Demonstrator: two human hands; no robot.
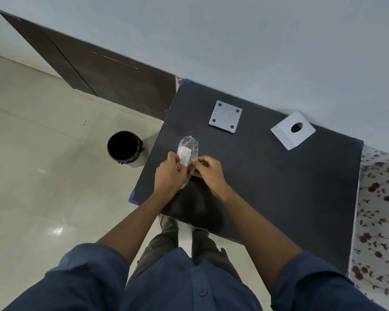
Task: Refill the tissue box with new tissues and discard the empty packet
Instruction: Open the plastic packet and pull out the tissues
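Note:
A clear plastic tissue packet point(190, 144) with a stack of white tissues point(184, 154) inside is held above the near left part of the dark table point(267, 176). My left hand point(170, 173) grips its left side and my right hand point(208, 170) pinches its right side. The white tissue box point(289, 133), with a round hole on top, stands at the table's far right. Its flat white base plate point(225, 116), with four dark corner dots, lies apart from it at the far middle.
A round bin with a black liner point(125, 148) stands on the tiled floor just left of the table. A dark wooden panel runs along the wall behind it. A floral cloth point(377, 221) lies to the table's right.

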